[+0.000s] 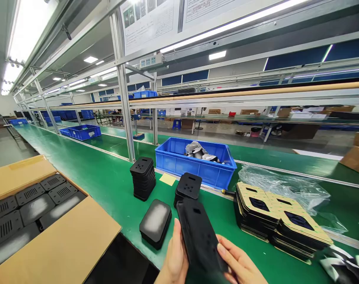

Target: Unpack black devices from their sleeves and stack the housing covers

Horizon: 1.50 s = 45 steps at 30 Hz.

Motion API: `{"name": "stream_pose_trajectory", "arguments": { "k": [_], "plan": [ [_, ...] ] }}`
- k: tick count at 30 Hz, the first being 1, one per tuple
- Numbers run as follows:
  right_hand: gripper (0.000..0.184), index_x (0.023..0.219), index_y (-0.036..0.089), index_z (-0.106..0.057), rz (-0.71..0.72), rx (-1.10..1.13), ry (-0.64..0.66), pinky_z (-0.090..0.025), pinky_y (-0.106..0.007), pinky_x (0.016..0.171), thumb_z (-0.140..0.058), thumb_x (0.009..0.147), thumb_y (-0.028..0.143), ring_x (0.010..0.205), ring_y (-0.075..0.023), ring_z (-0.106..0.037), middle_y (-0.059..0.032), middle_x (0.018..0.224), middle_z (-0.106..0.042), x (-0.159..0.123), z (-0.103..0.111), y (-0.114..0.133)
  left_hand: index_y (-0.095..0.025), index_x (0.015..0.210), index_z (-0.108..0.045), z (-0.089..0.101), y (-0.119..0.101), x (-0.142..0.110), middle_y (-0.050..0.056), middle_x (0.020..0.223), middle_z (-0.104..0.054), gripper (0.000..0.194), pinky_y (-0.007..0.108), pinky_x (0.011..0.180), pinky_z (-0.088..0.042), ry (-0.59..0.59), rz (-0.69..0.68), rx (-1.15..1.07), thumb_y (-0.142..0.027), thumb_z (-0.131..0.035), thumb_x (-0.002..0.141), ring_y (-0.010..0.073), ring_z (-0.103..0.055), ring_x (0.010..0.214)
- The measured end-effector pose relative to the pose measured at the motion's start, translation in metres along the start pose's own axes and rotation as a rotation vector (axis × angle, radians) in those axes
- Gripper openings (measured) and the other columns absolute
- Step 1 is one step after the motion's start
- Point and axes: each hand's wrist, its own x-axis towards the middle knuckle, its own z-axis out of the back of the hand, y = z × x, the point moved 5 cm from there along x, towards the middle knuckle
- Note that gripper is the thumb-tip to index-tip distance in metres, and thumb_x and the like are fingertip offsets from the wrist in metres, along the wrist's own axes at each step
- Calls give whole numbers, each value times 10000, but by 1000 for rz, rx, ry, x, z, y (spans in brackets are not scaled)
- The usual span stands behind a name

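Together, the left hand (176,252) and right hand (237,262) clamp a black plastic panel (199,236) from either side, low in the head view, with both wrists near the bottom edge and the panel's long side tilted away over the green bench (108,189). Just beyond it stand a stack of black panels (188,187) and a blue crate (194,165); a rounded black cover (155,223) lies left of the hands, tan-faced stacks (256,213) right.
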Motion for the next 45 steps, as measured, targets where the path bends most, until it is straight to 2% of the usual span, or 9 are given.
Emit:
{"name": "stream_pose_trajectory", "arguments": {
  "k": [7, 11, 18, 24, 31, 35, 39, 42, 45],
  "plan": [
    [408, 776, 157, -623, 185, -7, -104, -285, -154, 397, -792, 713, 524, 497, -42, -310, 60, 653, -409, 79, -9, 56, -241, 1342, -562, 41, -81, -10, 137, 1295, -582, 518, 449, 1043, -370, -452, -556, 1168, -416, -607, 857, 300, -506, 1205],
    [246, 798, 140, -559, 210, -55, -191, -322, -158, 410, -633, 925, 337, 482, -47, -389, 71, 646, -440, 123, -7, 55, -147, 1389, -514, 69, -94, -5, 245, 1364, -511, 668, 566, 1079, -283, -574, -464, 1538, -377, -647, 777, 411, -416, 1308],
    [259, 1069, 147, -584, 226, -245, -432, -495, -245, 572, -612, 942, 371, 648, -103, -555, -2, 873, -590, 154, -2, 41, -94, 1481, -350, 86, -87, 4, 345, 1454, -399, 981, 640, 1081, -175, -605, -222, 1705, -360, -758, 629, 540, -285, 1377],
    [416, 1194, 177, -516, 323, -281, -563, -452, -271, 607, -540, 939, 504, 658, -117, -515, -11, 908, -562, 131, 4, 38, -101, 1482, -343, 83, -90, 7, 263, 1228, -587, 996, 574, 1056, -265, -625, -263, 1700, -268, -711, 572, 438, -497, 1202],
    [618, 1050, 153, -681, 300, -347, -74, -376, -259, 429, -592, 766, 694, 493, -138, -461, -9, 645, -565, 57, -38, 21, -109, 1546, -146, 54, -68, -9, 232, 1406, -414, 1038, 470, 1047, -352, -514, -510, 1448, -241, -670, 660, 393, -461, 1249],
    [526, 1160, 202, -661, 399, -452, -102, -521, -303, 653, -544, 854, 614, 709, -201, -610, -59, 826, -655, 24, -41, 25, -112, 1538, -196, 33, -38, -21, 235, 1524, -298, 1102, 459, 1153, -254, -319, -551, 1189, -293, -802, 636, 402, -292, 1415],
    [417, 1082, 250, -710, 556, -616, -203, -529, -321, 844, -522, 883, 564, 946, -244, -640, -78, 1012, -677, 2, -26, 36, -160, 1468, -404, 29, -28, -26, 186, 1503, -410, 941, 460, 1165, -258, -249, -428, 914, -391, -821, 657, 378, -335, 1405],
    [525, 1113, 225, -714, 352, -508, -148, -523, -272, 579, -508, 867, 641, 641, -199, -597, -32, 668, -597, -1, -14, 25, -176, 1238, -650, 28, -20, -27, 152, 1274, -648, 575, 475, 1057, -401, -166, -144, 518, -497, -710, 765, 354, -572, 1194],
    [687, 1164, 168, -699, 161, -399, -88, -406, -232, 407, -466, 844, 729, 447, -134, -414, 31, 500, -402, 0, -10, 7, -117, 1157, -682, 16, 0, -31, 163, 1054, -732, 622, 501, 981, -448, 40, 210, 166, -610, -623, 784, 350, -664, 1027]
  ]
}}
